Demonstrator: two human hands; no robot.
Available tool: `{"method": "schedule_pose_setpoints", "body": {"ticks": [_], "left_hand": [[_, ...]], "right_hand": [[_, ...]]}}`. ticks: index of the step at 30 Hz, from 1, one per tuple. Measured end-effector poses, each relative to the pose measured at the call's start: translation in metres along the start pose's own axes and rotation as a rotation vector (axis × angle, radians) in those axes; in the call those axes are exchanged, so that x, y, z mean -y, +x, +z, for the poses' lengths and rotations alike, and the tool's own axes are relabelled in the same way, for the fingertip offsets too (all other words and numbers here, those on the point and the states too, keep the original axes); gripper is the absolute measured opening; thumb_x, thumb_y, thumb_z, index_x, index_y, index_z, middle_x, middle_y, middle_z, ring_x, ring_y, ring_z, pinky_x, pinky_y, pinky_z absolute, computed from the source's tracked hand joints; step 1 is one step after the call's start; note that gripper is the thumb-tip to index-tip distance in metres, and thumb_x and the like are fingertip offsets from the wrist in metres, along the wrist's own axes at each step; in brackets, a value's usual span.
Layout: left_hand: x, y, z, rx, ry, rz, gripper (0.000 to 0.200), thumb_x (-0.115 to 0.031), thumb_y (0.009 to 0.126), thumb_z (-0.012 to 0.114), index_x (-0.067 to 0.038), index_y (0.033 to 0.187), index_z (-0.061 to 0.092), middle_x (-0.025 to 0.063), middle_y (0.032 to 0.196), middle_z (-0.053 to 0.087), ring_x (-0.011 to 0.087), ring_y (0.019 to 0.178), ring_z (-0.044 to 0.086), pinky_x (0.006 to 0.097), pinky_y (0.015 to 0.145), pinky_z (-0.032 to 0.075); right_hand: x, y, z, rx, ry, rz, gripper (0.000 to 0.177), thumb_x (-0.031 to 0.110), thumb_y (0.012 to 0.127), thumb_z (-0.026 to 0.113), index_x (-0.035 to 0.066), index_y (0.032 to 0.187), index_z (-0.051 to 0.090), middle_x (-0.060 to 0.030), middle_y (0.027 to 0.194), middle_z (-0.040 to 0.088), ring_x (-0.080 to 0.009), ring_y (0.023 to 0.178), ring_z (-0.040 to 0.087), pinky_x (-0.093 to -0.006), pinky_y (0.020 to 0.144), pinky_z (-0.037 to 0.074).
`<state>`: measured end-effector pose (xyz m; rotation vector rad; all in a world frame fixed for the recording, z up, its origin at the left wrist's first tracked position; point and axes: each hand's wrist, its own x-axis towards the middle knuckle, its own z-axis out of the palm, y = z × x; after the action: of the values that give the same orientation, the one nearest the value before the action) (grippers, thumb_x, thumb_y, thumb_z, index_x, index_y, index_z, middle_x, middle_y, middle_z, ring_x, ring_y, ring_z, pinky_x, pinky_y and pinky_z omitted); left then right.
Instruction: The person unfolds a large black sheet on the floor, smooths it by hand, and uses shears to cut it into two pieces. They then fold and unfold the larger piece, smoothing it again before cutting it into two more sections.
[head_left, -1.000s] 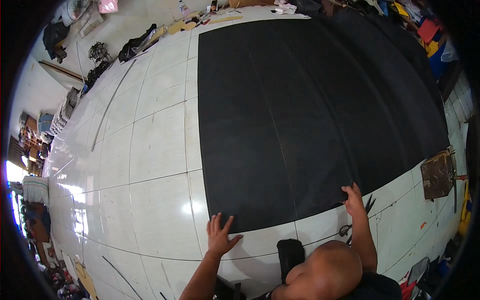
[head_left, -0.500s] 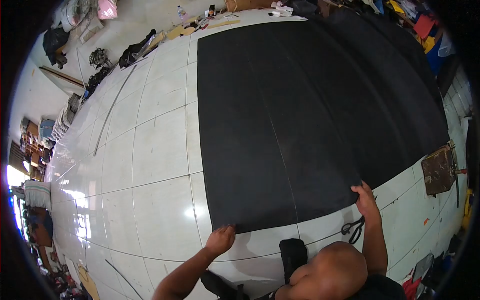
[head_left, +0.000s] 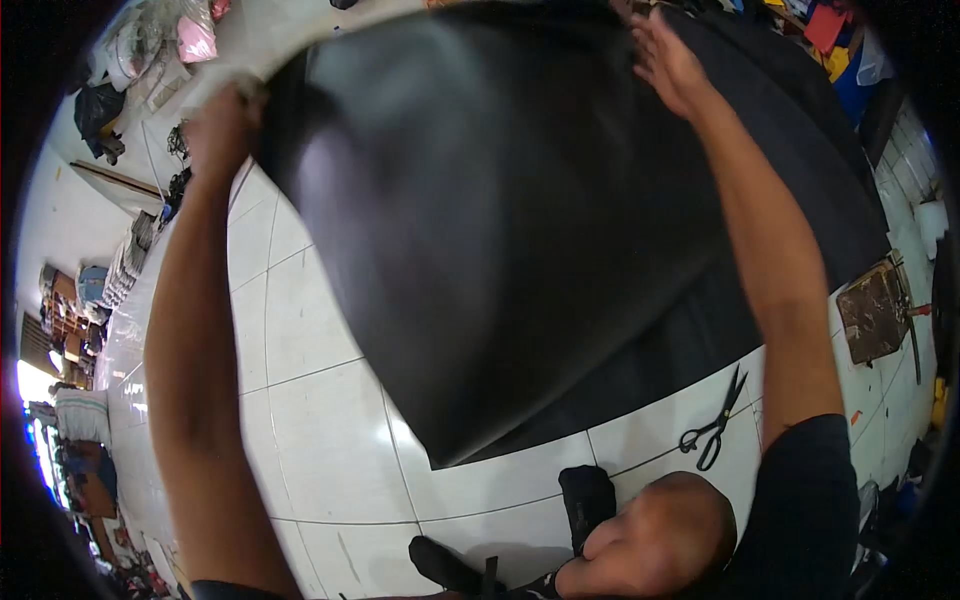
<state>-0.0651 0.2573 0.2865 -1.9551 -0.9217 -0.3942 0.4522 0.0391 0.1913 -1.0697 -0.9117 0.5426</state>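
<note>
A large black sheet [head_left: 480, 230], leather-like and glossy on its raised side, is lifted and bulges up from the floor. My left hand [head_left: 225, 125], blurred by motion, is closed on the sheet at its upper left edge. Up by the sheet's far edge, my right hand [head_left: 675, 65] has its fingers stretched out and apart, overlapping the black material in this view. One corner of the sheet rests on the floor near my feet. Black scissors [head_left: 715, 425] lie on the tiles to the right, beside my knee.
White floor tiles [head_left: 300, 330] surround the sheet. A brown board-like object [head_left: 870, 315] lies at the right. Stacked bundles [head_left: 80, 415] and clutter line the left wall, with plastic bags [head_left: 197, 38] at the upper left. Colourful materials [head_left: 825, 30] are piled at the upper right.
Both hands have moved from the sheet's near edge up and away from me. The sheet, flat before, is now raised and partly turned over; the right hand's fingers have spread.
</note>
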Motion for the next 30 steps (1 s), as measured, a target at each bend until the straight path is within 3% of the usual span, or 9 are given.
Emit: {"method": "schedule_pose_setpoints", "body": {"ticks": [1, 3, 5, 10, 11, 14, 20, 27, 30], "left_hand": [[-0.018, 0.009, -0.061, 0.015, -0.421, -0.444, 0.101, -0.070, 0.095, 0.031, 0.016, 0.146, 0.022, 0.0347, 0.156, 0.018, 0.0452, 0.148, 0.011, 0.0653, 0.114, 0.016], [-0.049, -0.025, -0.063, 0.017, -0.453, -0.410, 0.083, -0.059, 0.093, 0.045, 0.012, 0.135, 0.036, 0.0318, 0.143, 0.034, 0.0415, 0.135, 0.030, 0.0574, 0.106, 0.029], [-0.088, -0.075, -0.034, 0.025, -0.493, -0.360, 0.065, -0.048, 0.092, 0.060, 0.008, 0.124, 0.050, 0.0290, 0.131, 0.050, 0.0378, 0.122, 0.049, 0.0495, 0.098, 0.042], [-0.250, -0.353, -0.002, 0.649, -1.277, -0.721, 0.064, -0.054, 0.097, 0.051, 0.006, 0.113, 0.065, 0.0232, 0.091, 0.070, 0.0351, 0.094, 0.067, 0.0400, 0.087, 0.051], [-0.267, -0.380, -0.031, 1.189, -1.285, -0.690, 0.073, -0.061, 0.096, 0.047, 0.007, 0.121, 0.061, 0.0260, 0.100, 0.068, 0.0360, 0.096, 0.065, 0.0413, 0.093, 0.049], [-0.318, -0.432, -0.098, 1.354, -1.336, -0.923, 0.080, -0.064, 0.091, 0.054, 0.005, 0.132, 0.051, 0.0306, 0.127, 0.052, 0.0406, 0.123, 0.047, 0.0470, 0.107, 0.037], [-0.333, -0.437, -0.104, 1.235, -0.791, -1.020, 0.095, -0.057, 0.076, 0.077, 0.004, 0.139, 0.040, 0.0260, 0.130, 0.042, 0.0445, 0.124, 0.044, 0.0498, 0.107, 0.037], [-0.330, -0.443, -0.099, 1.216, -1.028, -0.873, 0.077, -0.052, 0.078, 0.076, 0.001, 0.125, 0.048, 0.0252, 0.118, 0.061, 0.0417, 0.112, 0.059, 0.0472, 0.094, 0.047], [-0.327, -0.443, -0.098, 1.153, -1.151, -0.793, 0.068, -0.042, 0.081, 0.078, 0.006, 0.120, 0.049, 0.0285, 0.119, 0.063, 0.0413, 0.113, 0.061, 0.0463, 0.093, 0.048]], "right_hand": [[0.006, -0.001, 0.004, 0.011, -0.020, -0.033, 0.073, 0.059, 0.096, 0.046, 0.005, 0.144, 0.037, -0.0170, 0.144, 0.044, -0.0262, 0.134, 0.041, -0.0350, 0.108, 0.032], [0.016, -0.014, 0.034, 0.054, -0.043, -0.087, 0.108, 0.078, 0.086, 0.047, 0.006, 0.157, 0.007, -0.0208, 0.162, 0.016, -0.0364, 0.150, 0.016, -0.0496, 0.120, 0.013], [-0.011, -0.050, 0.014, 0.107, -0.292, -0.122, 0.056, 0.042, 0.102, 0.051, 0.004, 0.143, 0.046, -0.0157, 0.140, 0.053, -0.0250, 0.130, 0.051, -0.0331, 0.106, 0.040], [-0.114, -0.196, -0.125, -0.359, -0.589, 0.013, 0.062, 0.037, 0.094, 0.067, -0.001, 0.139, 0.048, -0.0223, 0.136, 0.055, -0.0310, 0.125, 0.055, -0.0385, 0.105, 0.042], [-0.141, -0.226, -0.164, -0.478, -0.752, 0.098, 0.067, 0.042, 0.094, 0.065, -0.005, 0.139, 0.047, -0.0237, 0.138, 0.053, -0.0326, 0.127, 0.053, -0.0393, 0.107, 0.040], [-0.163, -0.312, -0.206, -0.414, -1.222, 0.511, 0.084, 0.058, 0.089, 0.064, -0.003, 0.143, 0.043, -0.0264, 0.142, 0.046, -0.0372, 0.135, 0.043, -0.0452, 0.112, 0.034], [-0.174, -0.339, -0.191, -0.259, -1.407, 0.693, 0.089, 0.065, 0.085, 0.062, -0.002, 0.141, 0.045, -0.0234, 0.141, 0.049, -0.0413, 0.130, 0.047, -0.0497, 0.107, 0.039], [-0.135, -0.349, -0.193, -0.306, -0.968, 1.102, 0.090, 0.067, 0.073, 0.074, -0.006, 0.122, 0.053, -0.0253, 0.110, 0.065, -0.0412, 0.100, 0.065, -0.0503, 0.087, 0.050], [-0.144, -0.384, -0.200, -0.265, -1.235, 0.949, 0.094, 0.066, 0.068, 0.078, -0.001, 0.126, 0.049, -0.0256, 0.119, 0.057, -0.0415, 0.107, 0.061, -0.0535, 0.088, 0.050]]}}
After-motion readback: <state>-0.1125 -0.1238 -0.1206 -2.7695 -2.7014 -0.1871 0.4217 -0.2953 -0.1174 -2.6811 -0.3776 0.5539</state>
